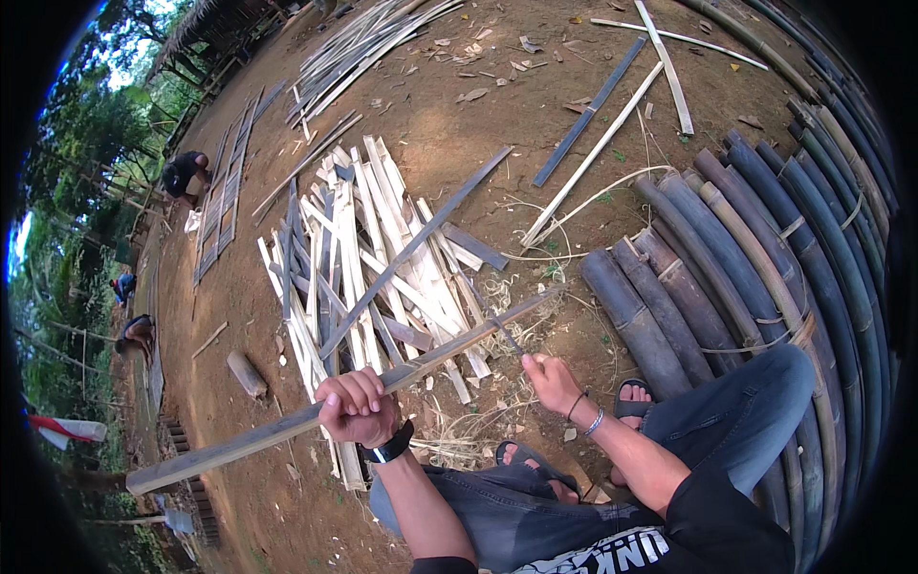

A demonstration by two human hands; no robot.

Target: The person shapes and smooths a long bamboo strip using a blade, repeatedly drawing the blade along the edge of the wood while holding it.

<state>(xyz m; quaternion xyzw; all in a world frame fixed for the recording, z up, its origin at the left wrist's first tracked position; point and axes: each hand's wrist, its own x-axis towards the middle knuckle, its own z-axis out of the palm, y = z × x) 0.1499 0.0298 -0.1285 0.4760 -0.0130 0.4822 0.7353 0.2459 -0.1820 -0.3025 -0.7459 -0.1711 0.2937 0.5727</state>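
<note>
My left hand (359,407) is closed around a long bamboo strip (266,435), which slants from the lower left up to the right in front of me. In my right hand (555,385) is a knife (509,335), its handle mostly hidden by the fingers. The dark blade crosses the strip near its far right end and appears to touch it. Beyond my hands lies a loose pile of split bamboo strips (378,253), pale on the inside and dark on the outside. Pale shavings (497,421) are scattered on the soil beneath the strip.
Dark bamboo poles (688,249) are stacked close on my right, beside my bent knee. More strips (373,48) lie farther back. A short bamboo piece (247,374) rests on the ground at left. A person (185,175) bends beside a bamboo frame (227,191); others are farther off.
</note>
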